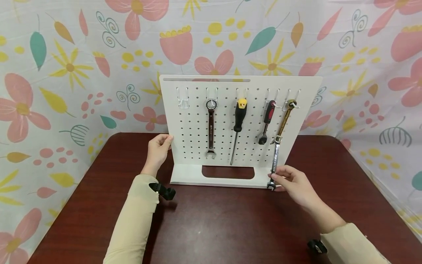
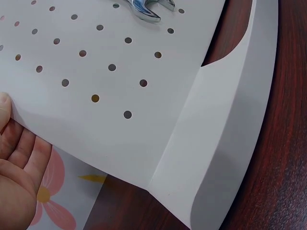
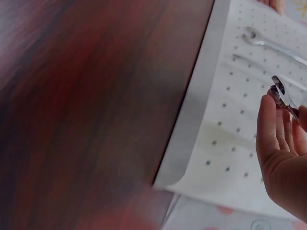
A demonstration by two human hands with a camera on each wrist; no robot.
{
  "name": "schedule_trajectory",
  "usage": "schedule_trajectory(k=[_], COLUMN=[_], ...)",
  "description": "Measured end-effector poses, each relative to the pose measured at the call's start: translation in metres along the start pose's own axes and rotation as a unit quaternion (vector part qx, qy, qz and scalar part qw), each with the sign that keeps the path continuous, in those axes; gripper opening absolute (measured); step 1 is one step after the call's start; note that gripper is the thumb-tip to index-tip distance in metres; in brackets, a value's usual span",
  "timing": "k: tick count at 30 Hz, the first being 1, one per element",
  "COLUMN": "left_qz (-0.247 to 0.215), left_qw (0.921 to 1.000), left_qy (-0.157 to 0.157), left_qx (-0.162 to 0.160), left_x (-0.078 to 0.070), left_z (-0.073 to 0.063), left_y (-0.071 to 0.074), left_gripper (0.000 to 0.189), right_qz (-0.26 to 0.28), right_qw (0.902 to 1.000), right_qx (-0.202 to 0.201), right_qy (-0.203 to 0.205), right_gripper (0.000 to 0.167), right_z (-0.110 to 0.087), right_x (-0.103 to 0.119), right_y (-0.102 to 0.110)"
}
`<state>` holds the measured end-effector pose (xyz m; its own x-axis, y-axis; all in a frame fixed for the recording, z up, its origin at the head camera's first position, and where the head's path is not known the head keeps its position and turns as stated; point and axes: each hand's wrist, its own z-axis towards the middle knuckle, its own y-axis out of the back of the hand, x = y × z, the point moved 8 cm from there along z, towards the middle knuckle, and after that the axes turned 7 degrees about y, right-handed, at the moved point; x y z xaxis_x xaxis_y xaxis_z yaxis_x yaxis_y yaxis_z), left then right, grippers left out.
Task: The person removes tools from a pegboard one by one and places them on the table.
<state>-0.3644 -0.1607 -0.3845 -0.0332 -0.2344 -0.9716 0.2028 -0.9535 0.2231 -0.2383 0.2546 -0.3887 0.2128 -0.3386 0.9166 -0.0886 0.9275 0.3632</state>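
A white pegboard (image 1: 191, 128) stands on the table. My left hand (image 1: 158, 150) pinches its left edge, thumb on the front face and fingers behind, as the left wrist view also shows. Near the board's lower right, my right hand (image 1: 293, 185) holds a silver combination wrench (image 1: 275, 161) by its lower part. The open-end jaw points down past the fingertips; the ring end overlaps the bottom of a gold wrench (image 1: 284, 123) hanging from the rightmost hook. In the right wrist view the wrench's open end (image 3: 279, 90) sticks out above the fingers.
Also hanging on the board are a dark combination wrench (image 1: 211, 126), a yellow-and-black screwdriver (image 1: 240, 117) and a red-and-black ratchet (image 1: 268, 117). A wire hook (image 1: 183, 102) sits at upper left. The reddish-brown table (image 1: 211, 223) meets a flower-patterned cloth (image 1: 82, 88) behind.
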Motion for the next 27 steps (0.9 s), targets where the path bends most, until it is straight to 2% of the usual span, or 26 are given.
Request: schedule_trajectory(k=[12, 20, 27], left_qz=[-0.006, -0.002, -0.004], left_qw=[1.0000, 1.0000, 1.0000], left_qy=[-0.006, 0.003, 0.008], left_qx=[-0.002, -0.001, 0.003], left_x=[-0.002, -0.001, 0.000], left_z=[-0.001, 0.000, 0.000], left_y=[0.001, 0.001, 0.000], left_gripper=[0.033, 0.034, 0.035], right_qz=[-0.063, -0.064, -0.069], right_qw=[0.9962, 0.9948, 0.9906], right_qx=[-0.014, -0.013, 0.007], right_qy=[-0.058, -0.078, -0.118], right_gripper=[0.042, 0.042, 0.050], right_z=[-0.017, -0.027, -0.030], right_x=[-0.027, -0.043, -0.061], right_y=[0.044, 0.061, 0.071])
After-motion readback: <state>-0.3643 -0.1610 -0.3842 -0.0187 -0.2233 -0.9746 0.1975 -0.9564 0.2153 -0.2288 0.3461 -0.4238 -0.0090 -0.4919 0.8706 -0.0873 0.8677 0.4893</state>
